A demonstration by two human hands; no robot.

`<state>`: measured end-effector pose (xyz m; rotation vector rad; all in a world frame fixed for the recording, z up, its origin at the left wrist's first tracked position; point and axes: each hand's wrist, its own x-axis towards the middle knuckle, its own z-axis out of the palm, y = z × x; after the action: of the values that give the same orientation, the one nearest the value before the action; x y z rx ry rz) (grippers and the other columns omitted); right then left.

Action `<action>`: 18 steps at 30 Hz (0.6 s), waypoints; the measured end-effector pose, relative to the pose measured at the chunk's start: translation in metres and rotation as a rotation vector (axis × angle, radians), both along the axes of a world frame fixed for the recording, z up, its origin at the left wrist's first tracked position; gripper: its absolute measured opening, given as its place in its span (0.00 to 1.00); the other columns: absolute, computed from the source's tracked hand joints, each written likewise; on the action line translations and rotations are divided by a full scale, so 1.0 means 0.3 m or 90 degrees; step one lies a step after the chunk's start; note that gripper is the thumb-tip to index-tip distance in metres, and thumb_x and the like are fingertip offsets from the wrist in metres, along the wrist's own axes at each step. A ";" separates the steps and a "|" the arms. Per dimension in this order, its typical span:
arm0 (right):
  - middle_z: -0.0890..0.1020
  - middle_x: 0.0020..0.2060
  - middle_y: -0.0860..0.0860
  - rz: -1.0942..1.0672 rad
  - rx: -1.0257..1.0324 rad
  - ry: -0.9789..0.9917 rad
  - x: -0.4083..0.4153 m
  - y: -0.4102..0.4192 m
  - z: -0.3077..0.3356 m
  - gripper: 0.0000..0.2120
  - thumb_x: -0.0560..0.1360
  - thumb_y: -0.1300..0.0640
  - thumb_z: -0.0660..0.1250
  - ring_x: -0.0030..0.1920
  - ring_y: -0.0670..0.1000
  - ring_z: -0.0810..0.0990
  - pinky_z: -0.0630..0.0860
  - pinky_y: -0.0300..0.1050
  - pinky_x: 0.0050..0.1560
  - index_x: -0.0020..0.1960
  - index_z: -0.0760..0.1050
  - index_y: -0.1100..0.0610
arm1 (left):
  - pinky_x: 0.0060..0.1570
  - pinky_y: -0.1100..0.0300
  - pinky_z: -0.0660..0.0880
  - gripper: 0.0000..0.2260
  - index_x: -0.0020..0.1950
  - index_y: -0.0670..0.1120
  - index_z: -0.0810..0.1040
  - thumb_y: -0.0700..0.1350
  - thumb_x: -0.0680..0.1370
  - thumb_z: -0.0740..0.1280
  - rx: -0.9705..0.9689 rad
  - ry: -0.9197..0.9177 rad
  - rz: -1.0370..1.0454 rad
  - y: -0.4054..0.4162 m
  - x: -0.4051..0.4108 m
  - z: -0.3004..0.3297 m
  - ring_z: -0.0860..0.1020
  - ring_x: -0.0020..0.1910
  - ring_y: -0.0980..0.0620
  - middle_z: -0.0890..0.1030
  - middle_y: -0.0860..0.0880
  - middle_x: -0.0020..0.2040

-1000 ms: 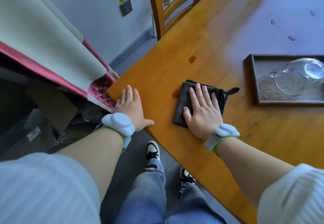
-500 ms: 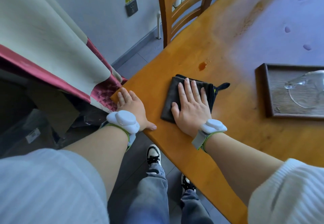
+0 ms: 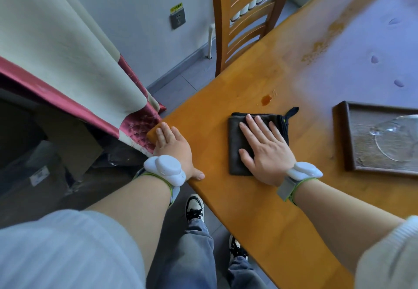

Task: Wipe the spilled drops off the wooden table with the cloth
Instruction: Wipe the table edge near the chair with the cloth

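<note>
A dark grey folded cloth lies flat on the wooden table near its corner. My right hand presses on the cloth with straight, spread fingers. A small amber drop sits on the wood just beyond the cloth's far edge, apart from it. More pale drops dot the table further back. My left hand rests flat on the table corner, fingers straight, thumb along the front edge.
A dark wooden tray holding a glass vessel stands right of the cloth. A wooden chair stands at the table's far left side. A cream and red curtain hangs by the corner, with boxes below.
My right hand slid the cloth left over the amber drop that lay beside its left edge; that spot now shows no drop. My left hand stayed on the corner. The camera shifted.
</note>
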<state>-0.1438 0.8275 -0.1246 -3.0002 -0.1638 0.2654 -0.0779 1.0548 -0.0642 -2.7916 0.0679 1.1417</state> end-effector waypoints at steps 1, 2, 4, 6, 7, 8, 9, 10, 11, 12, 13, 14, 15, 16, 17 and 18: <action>0.47 0.81 0.48 -0.025 0.000 0.002 0.029 0.004 -0.002 0.33 0.81 0.38 0.46 0.80 0.48 0.42 0.43 0.54 0.79 0.81 0.49 0.51 | 0.76 0.46 0.51 0.67 0.77 0.35 0.32 0.65 0.63 0.78 -0.007 -0.001 0.003 0.002 0.001 -0.003 0.36 0.78 0.37 0.32 0.35 0.77; 0.46 0.81 0.48 -0.053 0.002 0.003 0.062 0.017 -0.004 0.33 0.80 0.38 0.45 0.80 0.48 0.41 0.43 0.54 0.79 0.81 0.48 0.50 | 0.76 0.46 0.51 0.68 0.77 0.35 0.32 0.65 0.63 0.78 -0.011 -0.001 0.006 0.004 0.002 -0.006 0.36 0.78 0.37 0.31 0.35 0.77; 0.47 0.81 0.48 -0.121 0.011 -0.007 0.118 0.063 -0.008 0.33 0.80 0.38 0.45 0.80 0.49 0.42 0.41 0.54 0.79 0.81 0.49 0.51 | 0.76 0.46 0.50 0.68 0.77 0.35 0.32 0.65 0.63 0.78 -0.008 -0.001 0.003 0.005 0.003 -0.013 0.36 0.77 0.37 0.31 0.35 0.77; 0.49 0.81 0.50 -0.163 0.016 -0.024 0.143 0.126 -0.011 0.33 0.80 0.39 0.46 0.80 0.50 0.45 0.42 0.55 0.78 0.81 0.51 0.52 | 0.76 0.46 0.49 0.68 0.77 0.35 0.32 0.66 0.63 0.77 0.001 -0.003 -0.002 0.005 -0.001 -0.015 0.36 0.77 0.36 0.32 0.34 0.77; 0.50 0.81 0.51 -0.161 0.020 -0.032 0.142 0.157 -0.010 0.33 0.80 0.40 0.47 0.80 0.51 0.46 0.43 0.55 0.78 0.81 0.52 0.52 | 0.76 0.46 0.49 0.68 0.77 0.35 0.32 0.66 0.63 0.78 0.002 -0.004 0.000 0.004 -0.002 -0.016 0.36 0.77 0.36 0.32 0.34 0.77; 0.51 0.81 0.51 -0.143 0.026 -0.038 0.131 0.186 -0.010 0.33 0.80 0.40 0.48 0.80 0.52 0.47 0.44 0.56 0.78 0.81 0.52 0.53 | 0.76 0.46 0.49 0.68 0.77 0.35 0.32 0.65 0.62 0.78 0.002 -0.007 0.002 0.002 -0.001 -0.017 0.36 0.77 0.37 0.32 0.35 0.77; 0.52 0.80 0.52 -0.115 0.032 -0.042 0.112 0.210 -0.012 0.33 0.80 0.41 0.49 0.80 0.52 0.47 0.44 0.56 0.78 0.81 0.53 0.53 | 0.76 0.46 0.48 0.69 0.76 0.35 0.32 0.65 0.62 0.78 0.000 -0.009 0.004 0.000 -0.002 -0.018 0.36 0.77 0.37 0.32 0.35 0.77; 0.52 0.80 0.52 -0.081 0.038 -0.040 0.088 0.226 -0.014 0.33 0.80 0.41 0.50 0.80 0.52 0.47 0.45 0.56 0.78 0.81 0.53 0.53 | 0.76 0.46 0.47 0.69 0.76 0.35 0.32 0.65 0.61 0.79 -0.002 -0.009 0.006 -0.001 0.000 -0.018 0.36 0.77 0.37 0.32 0.35 0.77; 0.51 0.80 0.52 -0.049 0.040 -0.034 0.062 0.231 -0.014 0.32 0.80 0.41 0.50 0.80 0.52 0.46 0.44 0.55 0.78 0.81 0.52 0.53 | 0.76 0.46 0.47 0.69 0.76 0.35 0.32 0.65 0.61 0.79 -0.001 -0.008 0.008 -0.002 -0.001 -0.019 0.36 0.77 0.37 0.32 0.35 0.77; 0.50 0.81 0.51 -0.017 0.039 -0.026 0.041 0.222 -0.013 0.32 0.81 0.41 0.49 0.80 0.51 0.45 0.43 0.55 0.78 0.81 0.52 0.53 | 0.76 0.46 0.46 0.69 0.76 0.35 0.32 0.64 0.61 0.79 0.001 -0.008 0.009 -0.002 0.001 -0.018 0.36 0.77 0.37 0.32 0.35 0.77; 0.49 0.81 0.51 0.014 0.038 -0.018 0.020 0.203 -0.015 0.32 0.81 0.40 0.49 0.80 0.51 0.44 0.42 0.54 0.78 0.81 0.51 0.52 | 0.76 0.46 0.46 0.69 0.76 0.35 0.32 0.64 0.61 0.79 0.004 -0.008 0.008 0.001 0.000 -0.022 0.36 0.77 0.37 0.32 0.35 0.77; 0.49 0.81 0.50 0.042 0.034 -0.014 0.006 0.173 -0.013 0.32 0.81 0.40 0.49 0.80 0.50 0.44 0.43 0.54 0.78 0.81 0.52 0.52 | 0.76 0.46 0.46 0.69 0.76 0.35 0.32 0.65 0.62 0.79 0.006 -0.010 0.005 0.001 0.001 -0.023 0.36 0.78 0.36 0.32 0.35 0.77; 0.50 0.80 0.50 0.066 0.027 -0.015 -0.007 0.137 -0.008 0.32 0.81 0.41 0.50 0.80 0.50 0.44 0.43 0.54 0.78 0.81 0.52 0.52 | 0.76 0.46 0.47 0.69 0.76 0.34 0.32 0.66 0.62 0.78 0.008 -0.010 0.002 0.002 -0.001 -0.024 0.37 0.78 0.36 0.32 0.34 0.77; 0.50 0.80 0.50 0.081 0.020 -0.015 -0.012 0.101 -0.001 0.32 0.81 0.41 0.51 0.80 0.50 0.44 0.43 0.53 0.79 0.81 0.53 0.53 | 0.76 0.46 0.47 0.69 0.76 0.34 0.32 0.67 0.62 0.77 0.007 -0.011 -0.002 0.003 0.000 -0.024 0.36 0.77 0.36 0.32 0.34 0.77; 0.50 0.80 0.50 0.087 0.013 -0.013 -0.011 0.067 0.004 0.32 0.81 0.41 0.51 0.80 0.49 0.44 0.41 0.52 0.79 0.81 0.53 0.52 | 0.76 0.46 0.47 0.69 0.76 0.35 0.32 0.67 0.62 0.77 0.003 -0.010 -0.003 0.006 0.000 -0.026 0.36 0.77 0.36 0.32 0.35 0.77; 0.49 0.80 0.50 0.087 0.008 -0.007 -0.003 0.038 0.008 0.32 0.81 0.40 0.51 0.80 0.49 0.43 0.41 0.51 0.79 0.81 0.52 0.52 | 0.76 0.46 0.47 0.68 0.76 0.35 0.32 0.67 0.62 0.77 -0.005 -0.007 0.000 0.009 0.001 -0.028 0.36 0.77 0.37 0.31 0.35 0.77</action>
<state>-0.1447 0.8390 -0.1221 -2.9822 -0.3707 0.2606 -0.0776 1.0576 -0.0727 -2.8051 0.0709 1.1278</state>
